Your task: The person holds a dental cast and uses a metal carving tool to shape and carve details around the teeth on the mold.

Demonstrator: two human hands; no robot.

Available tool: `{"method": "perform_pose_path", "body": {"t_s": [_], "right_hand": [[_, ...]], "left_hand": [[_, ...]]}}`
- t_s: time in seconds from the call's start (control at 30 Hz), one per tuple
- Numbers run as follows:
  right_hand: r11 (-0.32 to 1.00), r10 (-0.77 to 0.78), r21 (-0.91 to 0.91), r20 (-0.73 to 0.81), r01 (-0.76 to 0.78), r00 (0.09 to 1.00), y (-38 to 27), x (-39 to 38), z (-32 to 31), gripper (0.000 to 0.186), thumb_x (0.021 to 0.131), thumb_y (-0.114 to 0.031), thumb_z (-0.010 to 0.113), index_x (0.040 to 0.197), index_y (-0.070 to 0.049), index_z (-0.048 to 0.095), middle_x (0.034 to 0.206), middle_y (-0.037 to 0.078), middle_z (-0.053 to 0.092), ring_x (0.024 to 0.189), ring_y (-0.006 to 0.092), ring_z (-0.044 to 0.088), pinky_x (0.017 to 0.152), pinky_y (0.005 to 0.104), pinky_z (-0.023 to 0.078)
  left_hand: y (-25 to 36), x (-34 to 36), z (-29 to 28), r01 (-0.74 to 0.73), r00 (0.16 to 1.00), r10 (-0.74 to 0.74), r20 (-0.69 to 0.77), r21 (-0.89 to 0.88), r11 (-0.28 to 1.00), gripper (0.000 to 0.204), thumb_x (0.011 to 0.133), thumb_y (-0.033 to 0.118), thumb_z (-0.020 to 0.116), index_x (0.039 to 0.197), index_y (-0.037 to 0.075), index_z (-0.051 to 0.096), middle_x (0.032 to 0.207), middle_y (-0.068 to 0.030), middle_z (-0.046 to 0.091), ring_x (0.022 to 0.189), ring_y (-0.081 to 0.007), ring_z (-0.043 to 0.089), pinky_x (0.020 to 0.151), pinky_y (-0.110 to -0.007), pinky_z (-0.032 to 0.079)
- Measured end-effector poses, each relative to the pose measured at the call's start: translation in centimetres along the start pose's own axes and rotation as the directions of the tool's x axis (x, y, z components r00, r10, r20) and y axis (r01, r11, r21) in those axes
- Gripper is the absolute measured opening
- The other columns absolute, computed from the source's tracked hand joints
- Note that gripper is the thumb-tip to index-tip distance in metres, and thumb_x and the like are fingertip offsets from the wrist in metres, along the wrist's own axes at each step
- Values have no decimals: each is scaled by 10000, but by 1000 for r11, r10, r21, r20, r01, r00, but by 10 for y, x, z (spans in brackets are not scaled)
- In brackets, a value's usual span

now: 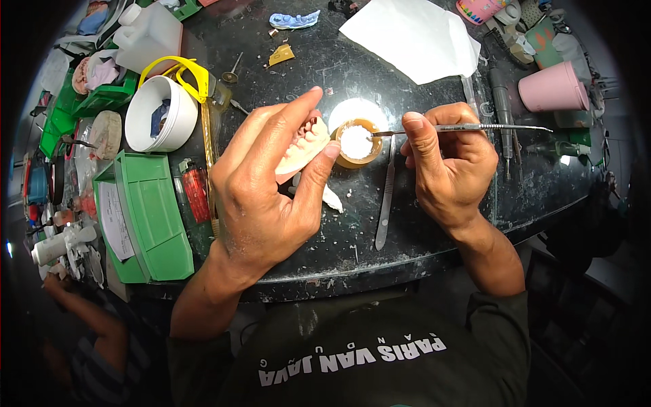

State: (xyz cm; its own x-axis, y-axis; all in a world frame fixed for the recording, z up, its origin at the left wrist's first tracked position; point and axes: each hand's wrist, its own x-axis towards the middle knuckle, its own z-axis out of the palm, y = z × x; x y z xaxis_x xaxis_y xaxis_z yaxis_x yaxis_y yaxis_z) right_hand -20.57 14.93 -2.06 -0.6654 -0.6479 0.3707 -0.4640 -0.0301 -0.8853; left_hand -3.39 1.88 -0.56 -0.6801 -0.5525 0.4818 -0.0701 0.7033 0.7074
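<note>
My left hand (254, 190) is wrapped round a cream dental cast (303, 150) with moulded teeth and a dark red patch near its top; the fingers hide part of it. Between thumb and fingers, my right hand (451, 163) grips a thin metal dental carver (485, 127). The carver's left tip reaches into a small tan cup (352, 163) of white powder (356, 142), beside the cast. Below the cup lies a scalpel handle (386, 210). A white lump (331, 199) rests on the black table near my left thumb.
Green bins (159, 224), a red lighter (195, 193) and a white tub (146, 129) stand at left. Beyond are a blue dental impression (295, 20) and white paper (413, 41). A handpiece (502, 108) and pink cup (553, 88) are at right. Another person's arm (95, 315) shows lower left.
</note>
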Motion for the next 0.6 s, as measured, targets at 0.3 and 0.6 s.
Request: {"method": "perform_pose_path", "body": {"t_s": [0.3, 0.6], "right_hand": [[1000, 5, 2, 38, -5, 999, 1, -2, 2, 262, 931, -168, 818, 795, -27, 643, 631, -27, 589, 546, 15, 491, 473, 216, 365], [992, -107, -60, 49, 110, 993, 1, -1, 0, 246, 927, -167, 818, 816, -19, 656, 655, 16, 639, 561, 37, 569, 490, 220, 421]], "left_hand": [[3, -2, -4, 34, 999, -32, 43, -52, 998, 479, 920, 46, 675, 1386, -48, 609, 1096, -154, 699, 973, -198, 662, 903, -319, 518], [-1, -2, -6, 7, 997, 0, 75, -96, 995, 522, 955, 152, 544, 1420, -86, 561, 1134, -185, 684, 1026, -222, 642, 939, -343, 495]]}}
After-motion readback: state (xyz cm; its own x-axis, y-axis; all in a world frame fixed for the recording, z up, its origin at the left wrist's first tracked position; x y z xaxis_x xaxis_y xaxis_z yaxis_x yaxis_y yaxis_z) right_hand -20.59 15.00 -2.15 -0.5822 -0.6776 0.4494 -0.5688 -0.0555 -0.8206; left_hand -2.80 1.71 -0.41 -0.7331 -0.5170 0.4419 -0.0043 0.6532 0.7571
